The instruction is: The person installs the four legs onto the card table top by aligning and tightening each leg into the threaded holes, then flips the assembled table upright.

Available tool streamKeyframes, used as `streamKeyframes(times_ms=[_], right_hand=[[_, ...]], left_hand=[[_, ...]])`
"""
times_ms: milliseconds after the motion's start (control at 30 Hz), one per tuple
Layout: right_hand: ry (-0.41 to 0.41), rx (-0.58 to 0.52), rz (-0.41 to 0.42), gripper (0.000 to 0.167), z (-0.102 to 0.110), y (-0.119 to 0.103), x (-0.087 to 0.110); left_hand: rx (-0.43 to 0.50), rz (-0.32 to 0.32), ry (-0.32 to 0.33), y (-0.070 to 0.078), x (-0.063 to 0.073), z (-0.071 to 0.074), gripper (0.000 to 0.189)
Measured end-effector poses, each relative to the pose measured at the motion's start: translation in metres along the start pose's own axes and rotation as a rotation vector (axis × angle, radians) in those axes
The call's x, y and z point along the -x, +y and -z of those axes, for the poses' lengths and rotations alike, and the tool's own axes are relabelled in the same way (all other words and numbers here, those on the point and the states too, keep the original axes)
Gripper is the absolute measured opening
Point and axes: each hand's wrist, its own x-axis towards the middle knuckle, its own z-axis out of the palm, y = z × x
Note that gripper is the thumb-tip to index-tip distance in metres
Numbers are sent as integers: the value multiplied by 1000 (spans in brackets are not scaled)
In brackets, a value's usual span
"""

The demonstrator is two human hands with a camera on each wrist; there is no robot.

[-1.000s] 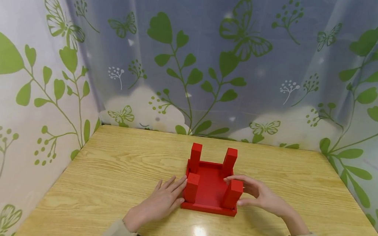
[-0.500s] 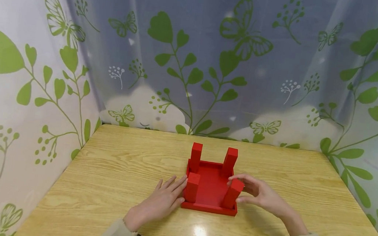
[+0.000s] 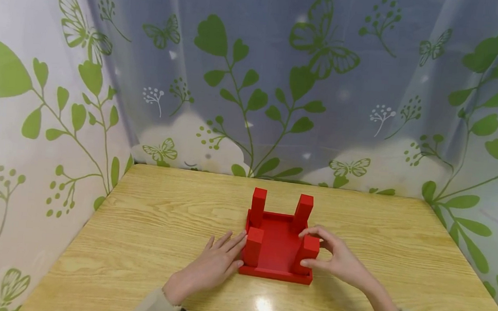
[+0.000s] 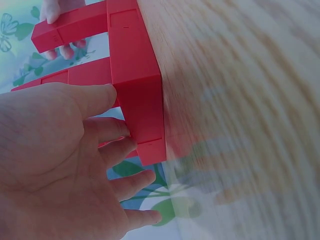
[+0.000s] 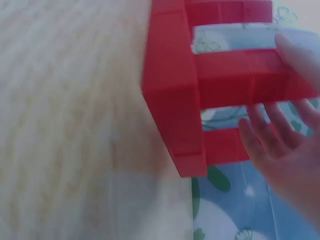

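Note:
A shallow red square tray-like base (image 3: 278, 248) lies on the table with a red post standing at each corner, like a small upturned table. My left hand (image 3: 207, 269) rests flat beside it, fingers fairly straight. In the left wrist view, the left thumb and fingertips (image 4: 112, 95) touch the base's side. At the near right corner, my right hand (image 3: 343, 265) holds a red post (image 3: 309, 248) between thumb and fingers. The right wrist view has the right thumb (image 5: 295, 52) on one side of that post and fingers on the other.
The wood-grain table (image 3: 160, 217) extends around the red piece. A patterned curtain (image 3: 255, 78) with leaves and butterflies hangs behind and at both sides. The other red posts, such as the near left post (image 3: 253, 248), stand close to the hands.
My right hand has moved slightly left and closed in around the near right post. That post leaned right half a second ago and stands straighter now. My left hand has stayed put.

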Motion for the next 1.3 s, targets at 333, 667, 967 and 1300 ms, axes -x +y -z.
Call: streamKeyframes(times_ms=[333,667,967,1300], right_hand=[[-221,-219,106,64,26,4,5],[-238,-249,89,58,27,1,6],[-12,-68,17,46,10,-8,3],[14,-54,28,45,4,-8,1]], left_hand=[[-2,0,-1,-1,0,-1,54],[-2,-8,3,-3,-1,-3,54],[-8,-7,1,-3,-1,-2,54],[-2,-5,-3,1,0,1,54]])
